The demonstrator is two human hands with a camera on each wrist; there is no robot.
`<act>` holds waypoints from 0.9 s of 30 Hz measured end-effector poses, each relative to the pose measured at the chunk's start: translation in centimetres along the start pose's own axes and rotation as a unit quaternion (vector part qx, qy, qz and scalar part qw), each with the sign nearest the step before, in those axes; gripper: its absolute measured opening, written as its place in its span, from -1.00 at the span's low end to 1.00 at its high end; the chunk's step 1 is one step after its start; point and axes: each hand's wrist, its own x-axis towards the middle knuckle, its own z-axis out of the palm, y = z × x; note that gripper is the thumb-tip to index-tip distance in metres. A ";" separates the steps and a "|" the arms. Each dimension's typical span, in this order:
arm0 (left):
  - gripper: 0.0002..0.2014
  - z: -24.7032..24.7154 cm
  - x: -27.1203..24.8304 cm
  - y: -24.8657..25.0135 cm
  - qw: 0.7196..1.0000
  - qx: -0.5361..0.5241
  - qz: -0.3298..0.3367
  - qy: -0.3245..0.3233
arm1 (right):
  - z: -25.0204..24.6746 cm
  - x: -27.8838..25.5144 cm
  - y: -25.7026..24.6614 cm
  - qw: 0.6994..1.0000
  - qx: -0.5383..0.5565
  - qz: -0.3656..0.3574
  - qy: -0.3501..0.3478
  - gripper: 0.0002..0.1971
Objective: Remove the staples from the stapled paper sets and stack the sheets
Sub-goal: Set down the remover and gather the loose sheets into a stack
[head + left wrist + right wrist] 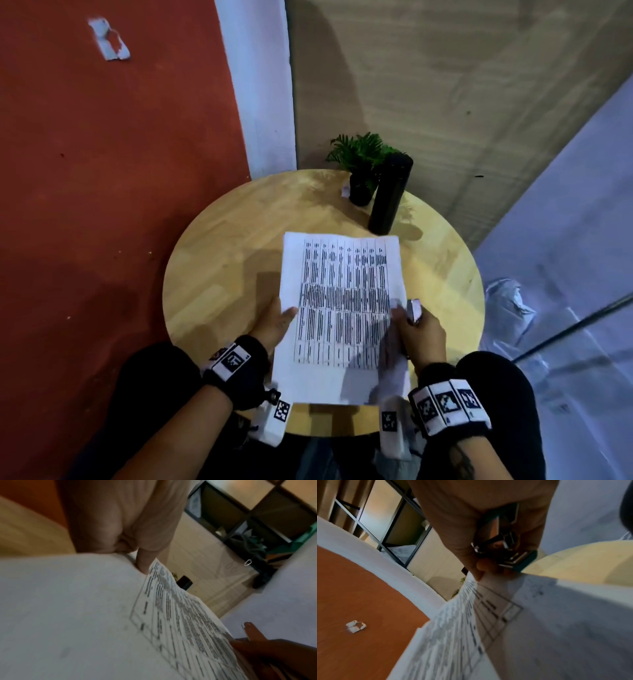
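Observation:
A printed paper set [342,308] with a table of dark text is held above the round wooden table [222,257]. My left hand [286,313] pinches its left edge, thumb on top; the left wrist view shows the thumb [142,561] pressed on the paper set [68,615]. My right hand [402,313] pinches the right edge and also grips a small metal staple remover [415,310]. In the right wrist view the staple remover [513,555], with a teal base, sits curled in the fingers [471,534] just above the paper set [539,628]. No staple can be made out.
A small potted plant [363,161] and a tall black cylinder [390,195] stand at the table's far edge, just beyond the paper's top. A red wall lies to the left and a pale sheet-covered surface [565,274] to the right.

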 end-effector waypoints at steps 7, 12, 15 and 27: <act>-0.46 0.8 0.2 -4.9 0.981 0.056 -0.184 -0.019 | 1.9 0.2 2.3 0.979 -0.110 0.109 -0.135 -0.72; -0.56 -1.8 4.3 -5.4 0.970 0.095 -0.222 0.009 | 4.3 2.9 0.6 0.977 -0.107 0.115 -0.142 -0.71; -0.63 -2.0 6.0 -3.7 0.961 0.187 -0.204 0.020 | 5.6 4.6 -0.3 0.979 -0.105 0.114 -0.133 -0.68; -0.31 -4.2 6.6 -3.8 0.926 0.337 -0.170 0.018 | 5.2 5.4 2.5 0.982 -0.076 0.156 -0.076 -0.65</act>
